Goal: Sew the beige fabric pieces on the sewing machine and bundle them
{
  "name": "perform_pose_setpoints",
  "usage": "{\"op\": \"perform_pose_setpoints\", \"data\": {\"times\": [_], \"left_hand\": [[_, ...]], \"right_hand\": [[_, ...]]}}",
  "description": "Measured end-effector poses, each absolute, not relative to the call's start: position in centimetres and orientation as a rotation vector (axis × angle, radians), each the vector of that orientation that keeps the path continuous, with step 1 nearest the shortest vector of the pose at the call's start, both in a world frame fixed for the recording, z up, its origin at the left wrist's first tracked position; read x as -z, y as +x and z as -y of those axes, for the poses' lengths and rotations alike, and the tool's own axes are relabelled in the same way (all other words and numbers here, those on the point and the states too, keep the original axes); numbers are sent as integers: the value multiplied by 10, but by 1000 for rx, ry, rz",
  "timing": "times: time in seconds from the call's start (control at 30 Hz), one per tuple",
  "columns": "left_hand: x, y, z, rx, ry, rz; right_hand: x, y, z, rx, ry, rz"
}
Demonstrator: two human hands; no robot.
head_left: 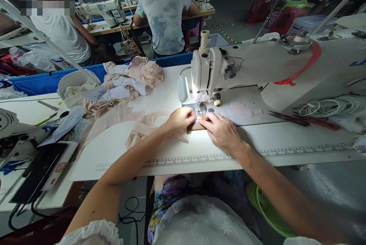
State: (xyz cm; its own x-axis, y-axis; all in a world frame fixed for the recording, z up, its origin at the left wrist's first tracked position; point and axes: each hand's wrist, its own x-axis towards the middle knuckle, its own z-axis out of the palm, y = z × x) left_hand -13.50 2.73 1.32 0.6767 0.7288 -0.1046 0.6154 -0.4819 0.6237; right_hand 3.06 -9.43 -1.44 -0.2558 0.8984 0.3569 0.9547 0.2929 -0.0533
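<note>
My left hand point(179, 120) is closed in a pinch just in front of the sewing machine's point(210, 71) needle area. Facing it from the other side, my right hand point(222, 128) pinches too, thumb and forefinger together. Between the fingertips is a small pale fabric piece point(199, 117), washed out by the machine's lamp, so its shape is hard to make out. Beneath both hands lies the brown and metal needle plate point(194, 126). A loose beige fabric strip point(143, 130) spreads on the table beside my left wrist.
Tied beige fabric bundles point(122, 85) and a white bin point(76, 85) stand at left. Scissors point(288, 117) and coiled white cord point(334, 106) lie at right. A printed ruler point(200, 159) runs along the table's front edge. Two people sit at machines beyond.
</note>
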Motion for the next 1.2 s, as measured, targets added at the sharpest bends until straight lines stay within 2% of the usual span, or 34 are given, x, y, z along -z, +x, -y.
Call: {"op": "perform_pose_setpoints", "data": {"times": [0.13, 0.27, 0.37, 0.83, 1.2], "left_hand": [[-10, -137, -23, -346, 2687, -988], [1, -149, -10, -490, 3013, -502], [11, -159, -1, -568, 3030, -352], [24, -160, 11, -557, 3109, -431], [25, -138, -5, -482, 3134, -653]], "right_hand": [[15, 27, 93, 347, -1675, 2276], [17, 26, 93, 376, -1675, 2264], [16, 25, 93, 374, -1672, 2261], [14, 30, 92, 293, -1642, 2252], [24, 57, 84, 346, -1683, 1986]]}}
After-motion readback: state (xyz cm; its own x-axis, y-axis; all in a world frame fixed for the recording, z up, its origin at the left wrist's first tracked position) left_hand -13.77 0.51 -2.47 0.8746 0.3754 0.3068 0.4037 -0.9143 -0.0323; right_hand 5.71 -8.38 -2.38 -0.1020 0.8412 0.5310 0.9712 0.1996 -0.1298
